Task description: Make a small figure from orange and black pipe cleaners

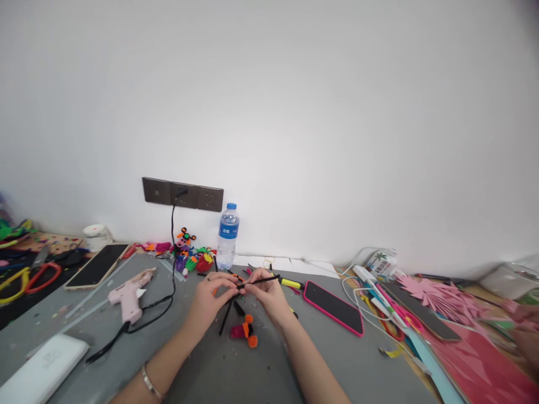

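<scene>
Between my two hands, above the grey mat, is a black pipe cleaner. My left hand pinches it between thumb and fingers. My right hand grips it close by, and one end sticks out past those fingers to the right. Another black strand slants down below the fingertips; whether it joins the held piece I cannot tell. Just under my hands, a small magenta and orange pipe-cleaner piece lies on the mat, with a short black piece beside it.
Leftward are a pink glue gun with its cord, a white power bank, a phone and scissors. Pipe-cleaner figures and a water bottle stand behind. Rightward lie a pink-cased phone, coloured paper and another person's hand.
</scene>
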Demonstrator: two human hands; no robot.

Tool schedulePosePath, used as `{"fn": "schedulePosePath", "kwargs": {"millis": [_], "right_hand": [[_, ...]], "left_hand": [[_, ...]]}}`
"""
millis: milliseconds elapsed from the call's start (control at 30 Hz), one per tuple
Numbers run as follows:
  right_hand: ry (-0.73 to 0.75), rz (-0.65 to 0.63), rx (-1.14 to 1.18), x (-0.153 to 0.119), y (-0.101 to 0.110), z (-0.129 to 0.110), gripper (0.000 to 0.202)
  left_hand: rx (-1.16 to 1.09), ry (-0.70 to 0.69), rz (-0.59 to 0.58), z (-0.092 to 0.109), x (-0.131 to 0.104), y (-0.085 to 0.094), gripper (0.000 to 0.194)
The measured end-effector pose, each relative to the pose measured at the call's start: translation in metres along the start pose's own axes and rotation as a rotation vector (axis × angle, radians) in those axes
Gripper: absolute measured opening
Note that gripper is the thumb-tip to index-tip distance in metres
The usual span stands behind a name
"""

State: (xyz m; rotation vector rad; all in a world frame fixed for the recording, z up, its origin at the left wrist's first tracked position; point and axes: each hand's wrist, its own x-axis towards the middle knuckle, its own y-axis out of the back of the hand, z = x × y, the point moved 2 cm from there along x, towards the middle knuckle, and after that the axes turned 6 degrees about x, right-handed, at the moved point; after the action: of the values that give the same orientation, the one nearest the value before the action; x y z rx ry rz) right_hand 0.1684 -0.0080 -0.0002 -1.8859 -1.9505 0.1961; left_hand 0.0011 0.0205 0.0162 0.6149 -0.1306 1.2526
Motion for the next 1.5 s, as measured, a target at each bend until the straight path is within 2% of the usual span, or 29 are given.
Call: {"fn": "schedulePosePath", "kwargs": {"millis": [167, 300, 400, 500, 600, 667, 800, 1000, 1067, 1200, 1333, 1500], "right_hand": [[-0.011, -0.007, -0.051, 0.0, 0.0, -0.002, 0.026], [0.004, 0.005, -0.158, 0.0, 0.001, -0.003, 0.021], [0.07, 0.02, -0.23, 0.0, 0.001, -0.003, 0.017], [0.232, 0.043, -0.321, -0.001, -0.002, -0.005, 0.012], [0.361, 0.063, -0.412, -0.004, -0.009, -0.008, 0.011], [0.418, 0.063, -0.476, -0.007, -0.015, -0.011, 0.012], [0.508, 0.02, -0.577, -0.012, -0.024, -0.014, 0.01], [0.539, -0.003, -0.721, -0.02, -0.026, -0.012, 0.012], [0.54, -0.009, -0.762, -0.02, -0.026, -0.012, 0.012], [0.532, -0.028, -0.792, -0.018, -0.027, -0.012, 0.013], [0.534, 0.012, -0.775, -0.014, -0.024, -0.011, 0.011], [0.511, -0.045, -0.773, -0.013, -0.023, -0.01, 0.019]], "left_hand": [[0.087, -0.091, -0.033, 0.003, 0.0, 0.003, 0.011], [0.079, -0.054, -0.007, -0.001, 0.001, 0.003, 0.009], [-0.052, 0.063, 0.011, -0.003, 0.0, -0.001, 0.012], [-0.286, 0.275, 0.004, -0.004, -0.002, -0.008, 0.027], [-0.461, 0.424, -0.062, -0.002, -0.006, -0.017, 0.035], [-0.576, 0.466, -0.091, -0.002, -0.008, -0.021, 0.032], [-0.782, 0.541, -0.071, -0.007, -0.01, -0.024, 0.029], [-0.864, 0.67, -0.103, -0.013, -0.014, -0.028, 0.027], [-0.901, 0.684, -0.118, -0.013, -0.014, -0.028, 0.027], [-0.888, 0.683, -0.063, -0.014, -0.012, -0.024, 0.026], [-0.891, 0.669, -0.113, -0.013, -0.009, -0.022, 0.023], [-0.913, 0.676, -0.107, -0.011, -0.008, -0.019, 0.021]]}}
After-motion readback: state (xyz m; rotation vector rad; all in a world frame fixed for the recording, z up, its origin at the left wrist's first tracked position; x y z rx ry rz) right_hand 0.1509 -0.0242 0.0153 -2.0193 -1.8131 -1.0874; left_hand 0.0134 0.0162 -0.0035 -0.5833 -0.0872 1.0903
